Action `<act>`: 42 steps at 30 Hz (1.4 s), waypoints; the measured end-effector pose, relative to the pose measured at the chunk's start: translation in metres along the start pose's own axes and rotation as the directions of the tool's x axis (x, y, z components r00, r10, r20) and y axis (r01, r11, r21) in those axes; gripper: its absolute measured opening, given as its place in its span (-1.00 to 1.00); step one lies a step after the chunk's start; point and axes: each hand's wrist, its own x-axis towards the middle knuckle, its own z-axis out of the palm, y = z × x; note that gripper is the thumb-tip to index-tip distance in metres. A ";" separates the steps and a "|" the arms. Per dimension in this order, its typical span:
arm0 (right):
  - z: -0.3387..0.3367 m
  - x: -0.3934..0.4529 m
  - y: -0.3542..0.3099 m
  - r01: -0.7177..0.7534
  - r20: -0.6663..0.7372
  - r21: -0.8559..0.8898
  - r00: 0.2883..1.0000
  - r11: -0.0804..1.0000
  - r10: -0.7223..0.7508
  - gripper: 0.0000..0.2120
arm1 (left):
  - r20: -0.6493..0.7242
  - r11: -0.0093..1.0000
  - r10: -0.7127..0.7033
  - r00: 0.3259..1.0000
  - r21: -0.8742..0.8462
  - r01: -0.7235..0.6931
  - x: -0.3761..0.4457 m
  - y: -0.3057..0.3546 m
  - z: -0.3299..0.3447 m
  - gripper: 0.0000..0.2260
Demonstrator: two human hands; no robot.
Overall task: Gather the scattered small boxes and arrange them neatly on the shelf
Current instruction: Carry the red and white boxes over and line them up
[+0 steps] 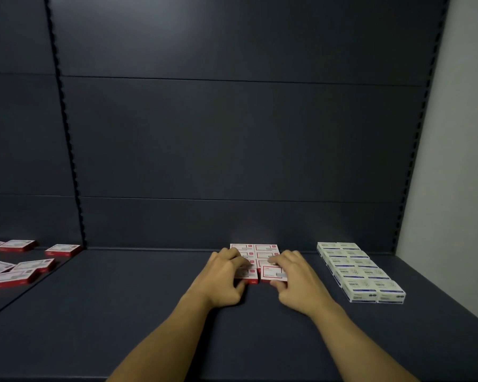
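On the dark shelf (pixel 149 299), far to the left of the red-and-white block at its middle, loose red-and-white boxes (pixel 25 267) lie scattered at odd angles on the neighbouring bay, some overlapping. Their tops carry a white label panel with small print, too blurred to read.

The left hand (pixel 224 274) reaches in from the lower edge, forearm angled up and to the right, palm down. Its fingers curl over the front-left box (pixel 247 278) of the block, with the thumb tucked against that box's near edge, so it grips the box from above.

The red-and-white block (pixel 255 252) itself sits against the back panel (pixel 232 133), two columns wide, boxes touching side by side. Each top shows a red-outlined white label with a small red mark in one corner; no word can be made out.

The right hand (pixel 293 274) mirrors the other, forearm angled up and to the left, palm down. Its fingers bend over the front-right box (pixel 272 271), thumb at the near edge, pinching it; this box sits slightly skewed and a little apart from its left neighbour.

To the right of the block, well apart, white boxes (pixel 359 270) with blue print stand in two neat columns running from the back panel forward. Their lettering is illegible.
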 end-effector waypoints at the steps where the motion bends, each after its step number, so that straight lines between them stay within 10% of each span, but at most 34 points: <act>1: 0.000 0.000 0.000 0.009 -0.004 0.006 1.000 1.000 -0.009 -0.59 | 0.000 1.000 0.000 1.000 -0.002 0.000 0.000 0.000 0.000 -0.54; 30: 0.003 0.003 0.004 0.039 0.037 -0.077 0.999 0.996 -0.036 -0.54 | -0.068 1.000 -0.016 0.998 0.005 0.016 0.001 0.005 -0.007 -0.62; 42: -0.021 0.021 -0.032 0.166 0.200 -0.244 0.973 0.955 -0.118 -0.36 | 0.133 0.916 -0.191 0.973 0.379 0.129 -0.045 -0.012 -0.081 -0.55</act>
